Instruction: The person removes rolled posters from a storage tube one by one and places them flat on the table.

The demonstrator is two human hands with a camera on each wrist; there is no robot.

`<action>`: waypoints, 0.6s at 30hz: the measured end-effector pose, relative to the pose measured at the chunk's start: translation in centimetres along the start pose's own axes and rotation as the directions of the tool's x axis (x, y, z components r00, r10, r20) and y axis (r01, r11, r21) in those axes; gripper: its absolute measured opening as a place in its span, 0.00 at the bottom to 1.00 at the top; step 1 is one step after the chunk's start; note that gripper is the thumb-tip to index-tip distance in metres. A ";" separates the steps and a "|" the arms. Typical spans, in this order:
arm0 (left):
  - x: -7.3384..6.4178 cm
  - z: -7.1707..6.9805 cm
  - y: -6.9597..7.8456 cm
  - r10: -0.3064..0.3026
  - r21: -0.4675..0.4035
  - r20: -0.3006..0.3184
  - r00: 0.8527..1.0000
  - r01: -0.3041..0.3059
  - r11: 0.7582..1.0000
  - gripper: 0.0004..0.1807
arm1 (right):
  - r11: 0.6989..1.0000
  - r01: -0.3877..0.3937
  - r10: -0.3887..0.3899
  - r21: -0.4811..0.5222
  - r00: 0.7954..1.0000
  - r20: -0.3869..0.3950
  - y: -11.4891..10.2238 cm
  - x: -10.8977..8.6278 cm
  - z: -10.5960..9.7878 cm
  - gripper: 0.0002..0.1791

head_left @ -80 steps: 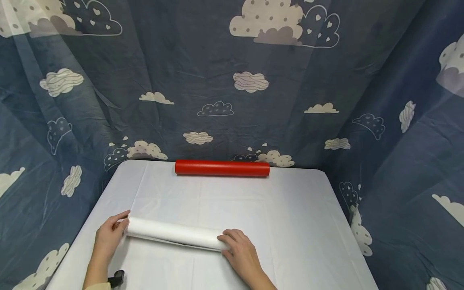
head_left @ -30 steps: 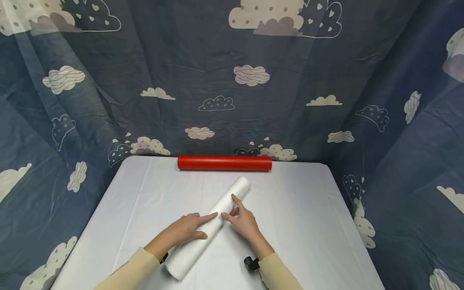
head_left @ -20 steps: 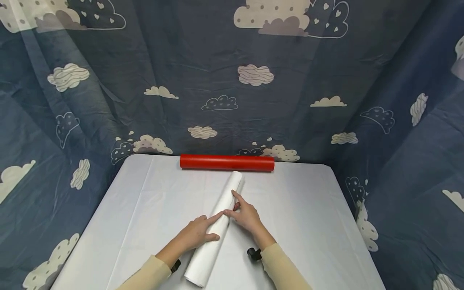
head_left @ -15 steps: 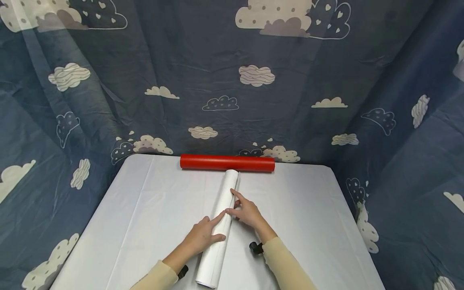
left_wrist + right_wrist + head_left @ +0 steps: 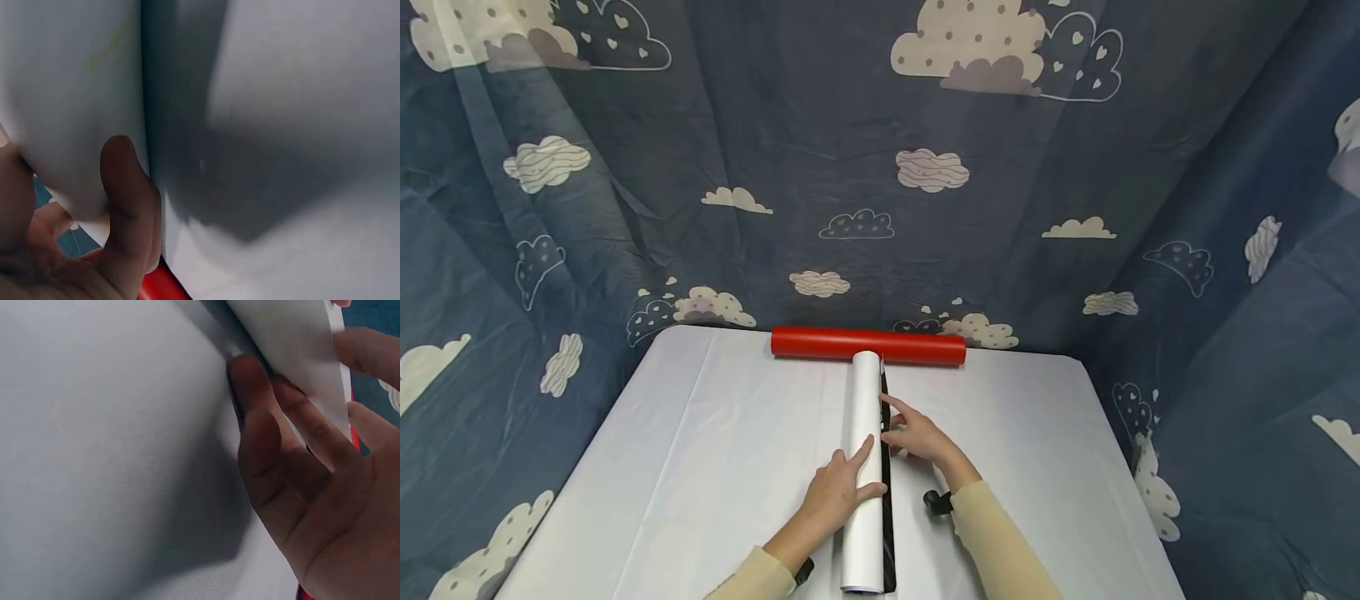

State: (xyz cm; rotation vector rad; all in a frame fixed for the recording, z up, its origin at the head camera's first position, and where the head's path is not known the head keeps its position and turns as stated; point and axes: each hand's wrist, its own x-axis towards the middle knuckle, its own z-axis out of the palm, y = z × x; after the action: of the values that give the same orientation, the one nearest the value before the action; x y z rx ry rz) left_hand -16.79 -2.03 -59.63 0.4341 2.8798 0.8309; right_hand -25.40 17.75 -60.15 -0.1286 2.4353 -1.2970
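A white roll [image 5: 865,517] of paper-like sheet stands lengthwise on the table, its far end just in front of a red roll [image 5: 868,343]. Along its right side a loose edge [image 5: 887,533] shows black on the inner face. My left hand [image 5: 831,496] grips the roll from the left, thumb and forefinger across its top; the left wrist view has the fingers curled along the white surface [image 5: 75,94]. With thumb and fingers my right hand [image 5: 921,433] pinches the loose edge. Those bent fingers appear close by in the right wrist view, beside the white sheet [image 5: 287,337].
A white cloth covers the table [image 5: 1015,467]. The red roll lies crosswise at its back edge. Dark blue curtains [image 5: 805,150] with a cloud print surround the back and sides. Small black straps or devices [image 5: 937,502] sit at both wrists.
The white roll has turned from crosswise, through a slant, to pointing away from me. Both hands have moved to its middle. The right-side edge has lifted, baring a black strip.
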 end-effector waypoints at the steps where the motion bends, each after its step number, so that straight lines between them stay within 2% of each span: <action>1: 0.1 0.0 -0.1 -0.004 0.006 -0.003 1.000 0.005 1.000 0.46 | 1.000 0.002 -0.002 -0.012 1.000 -0.017 0.1 0.0 0.2 0.44; 6: 0.7 -0.4 -0.9 0.001 0.101 -0.051 0.999 0.004 0.995 0.46 | 0.995 0.007 -0.015 -0.104 0.997 -0.079 0.7 -0.3 1.1 0.44; 10: 0.9 -0.7 -1.2 0.021 0.204 -0.115 0.993 0.003 0.979 0.45 | 0.970 0.005 -0.022 -0.242 0.997 -0.069 1.0 -0.6 1.5 0.46; 12: 0.8 -0.9 -1.1 0.047 0.236 -0.134 0.990 -0.014 0.972 0.44 | 0.960 -0.002 -0.014 -0.279 0.998 -0.053 1.0 -0.8 1.5 0.50; 15: 0.6 -1.5 -0.7 0.109 0.270 -0.109 0.988 -0.076 0.960 0.39 | 0.952 -0.024 0.017 -0.305 1.000 -0.026 0.9 -1.1 1.4 0.54; 18: 0.3 -2.1 -0.4 0.183 0.298 -0.035 0.982 -0.165 0.940 0.31 | 0.933 -0.044 0.047 -0.357 0.999 -0.002 0.6 -1.3 1.3 0.56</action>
State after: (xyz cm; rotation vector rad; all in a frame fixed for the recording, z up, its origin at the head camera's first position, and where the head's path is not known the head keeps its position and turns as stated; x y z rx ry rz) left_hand -17.52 -3.28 -58.06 0.7143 3.0677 0.4397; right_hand -23.66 17.41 -60.98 -0.1701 2.6276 -0.8200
